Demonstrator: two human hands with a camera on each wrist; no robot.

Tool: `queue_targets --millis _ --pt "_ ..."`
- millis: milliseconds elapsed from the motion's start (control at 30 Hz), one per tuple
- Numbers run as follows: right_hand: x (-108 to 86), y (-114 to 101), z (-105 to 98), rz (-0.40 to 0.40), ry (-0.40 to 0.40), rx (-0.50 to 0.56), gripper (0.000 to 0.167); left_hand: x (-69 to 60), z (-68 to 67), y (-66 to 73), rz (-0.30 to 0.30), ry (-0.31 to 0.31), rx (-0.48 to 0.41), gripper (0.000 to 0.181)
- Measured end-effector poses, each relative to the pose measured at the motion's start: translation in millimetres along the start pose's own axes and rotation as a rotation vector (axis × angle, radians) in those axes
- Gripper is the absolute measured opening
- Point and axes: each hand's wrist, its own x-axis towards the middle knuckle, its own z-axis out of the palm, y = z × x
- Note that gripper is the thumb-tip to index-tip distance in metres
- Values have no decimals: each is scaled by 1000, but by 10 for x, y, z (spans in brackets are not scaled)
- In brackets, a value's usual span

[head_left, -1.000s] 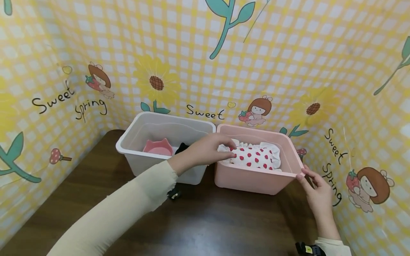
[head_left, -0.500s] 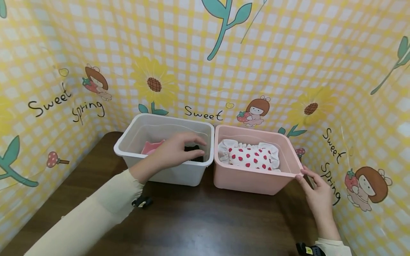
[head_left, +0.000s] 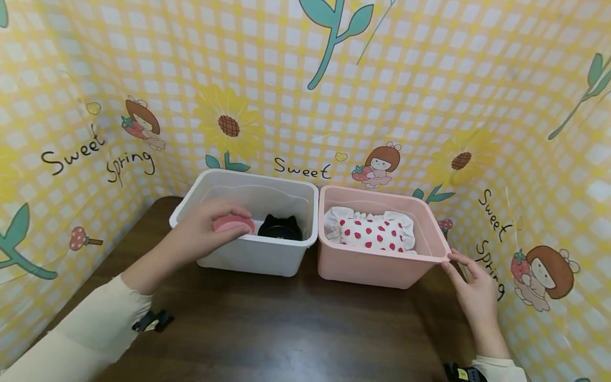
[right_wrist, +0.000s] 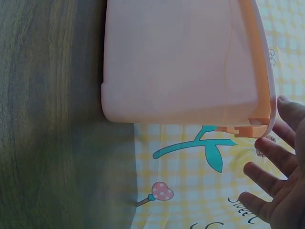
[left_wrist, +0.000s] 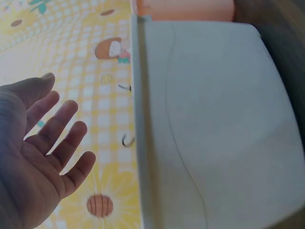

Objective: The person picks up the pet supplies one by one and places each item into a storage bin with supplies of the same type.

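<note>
My left hand (head_left: 205, 231) hovers over the white bin (head_left: 253, 257) in the head view, thumb and fingers apart and holding nothing. Beneath it lies a pink bowl (head_left: 232, 225), partly hidden by the hand. Beside that bowl in the same bin sits a black cat-eared bowl (head_left: 280, 228). In the left wrist view the fingers (left_wrist: 66, 148) are spread and loosely bent. My right hand (head_left: 474, 289) touches the right front corner of the pink bin (head_left: 367, 270) at its rim. The right wrist view shows its fingers (right_wrist: 274, 157) spread and fairly straight at that corner.
A white cloth item with red strawberry prints and ruffled ends (head_left: 372, 231) lies inside the pink bin. Both bins stand side by side on a dark wooden table (head_left: 286, 329). Yellow checked sheeting (head_left: 286, 79) rises behind and at both sides.
My left hand has moved left from over the pink bin, past the black bowl, to above the pink bowl. The right hand stays at the pink bin's corner.
</note>
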Motion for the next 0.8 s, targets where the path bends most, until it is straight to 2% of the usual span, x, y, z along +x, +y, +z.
queue_targets --millis 167,367,467,633,800 --pt "4 45 -13 -49 20 -18 27 -194 -119 -70 -23 51 101 28" --pt "-42 95 -13 -113 42 -41 26 -382 -308 -130 2 127 196 37" --pt "-55 110 -21 -162 57 -39 27 -464 -398 -168 -26 162 238 38" --pt "-65 126 -66 -257 71 -24 29 -614 -483 -242 -71 200 267 36" --pt "-77 141 -112 -317 57 -17 32 -741 -507 -347 -43 230 283 38"
